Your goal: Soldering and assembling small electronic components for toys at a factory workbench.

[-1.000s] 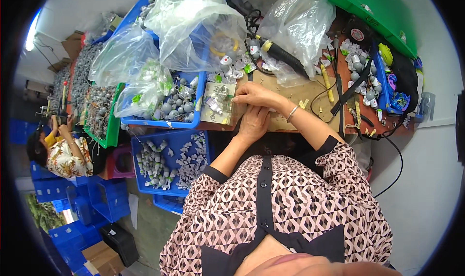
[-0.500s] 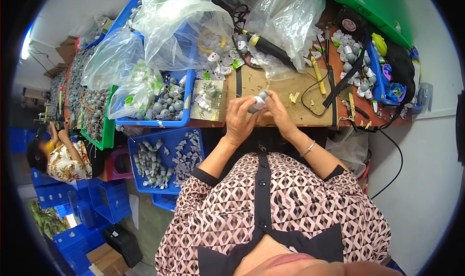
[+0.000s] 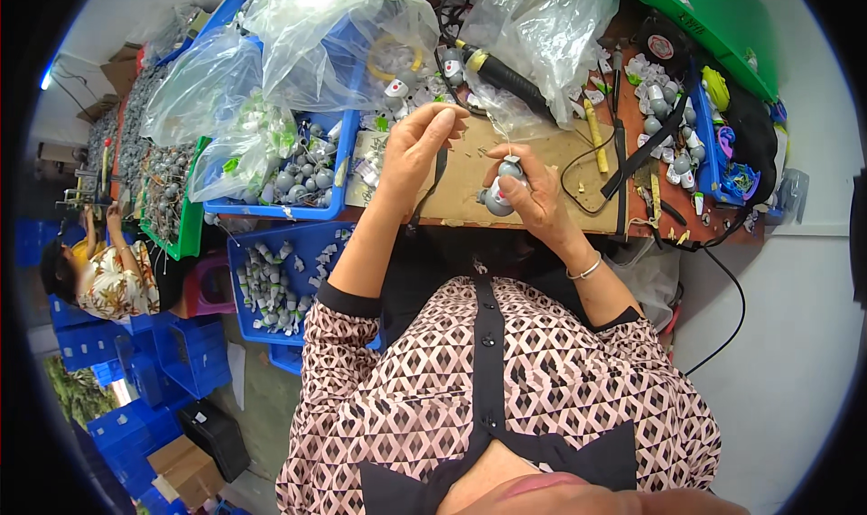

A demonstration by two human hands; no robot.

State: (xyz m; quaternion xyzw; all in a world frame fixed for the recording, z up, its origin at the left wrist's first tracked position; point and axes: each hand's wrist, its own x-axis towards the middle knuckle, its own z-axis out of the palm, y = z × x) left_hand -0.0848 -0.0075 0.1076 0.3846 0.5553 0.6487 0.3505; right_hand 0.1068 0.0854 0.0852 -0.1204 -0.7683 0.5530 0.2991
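My right hand is closed round a small grey-and-white figurine with rounded grey parts and a red mark. A thin pale strand rises from its top. To the left and a little farther off, my left hand is raised over the work board. Its thumb and fingers are drawn together; whatever lies between them is hidden or too small to tell. Small screws lie on the board near those fingertips. Beyond them is a black corded hand tool, shaped like an electric screwdriver.
A blue tray at the left holds grey balls under clear plastic bags. Below it, a lower blue tray holds more parts. A yellow stick and cables lie to the right. A co-worker sits far left.
My left hand has let go of the figurine and moved left and away from me. My right hand now holds the figurine alone, slightly nearer to me.
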